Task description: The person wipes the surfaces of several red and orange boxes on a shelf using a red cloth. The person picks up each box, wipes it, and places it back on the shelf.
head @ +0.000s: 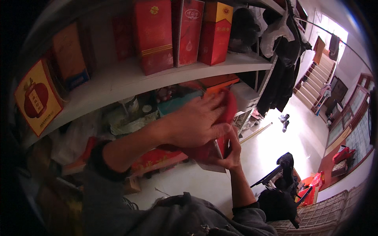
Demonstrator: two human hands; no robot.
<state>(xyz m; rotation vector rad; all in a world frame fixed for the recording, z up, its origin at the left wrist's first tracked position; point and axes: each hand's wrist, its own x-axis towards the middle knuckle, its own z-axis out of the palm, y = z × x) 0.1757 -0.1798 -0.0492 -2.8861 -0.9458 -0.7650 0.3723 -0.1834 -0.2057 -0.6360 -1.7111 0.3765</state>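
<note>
My left hand (195, 121) reaches across from the left, back of the hand up, its fingers over a red cloth-like item (231, 107). That item is blurred, and most of it lies beneath the fingers. Below it my right hand (233, 150) grips a red carton (203, 155) with a pale side face, thumb and fingers around its near end. My left palm and forearm hide much of the carton's top. Both hands are close together, in front of the lower shelf level.
On the white shelf (118, 85) stand several tall red gift boxes (155, 38) and a yellow box (38, 98). Beneath it are a teal box (180, 101) and plastic bags (79, 138). Dark clothes (274, 79) hang at right. Shoes (284, 122) lie on the floor before stairs (316, 79).
</note>
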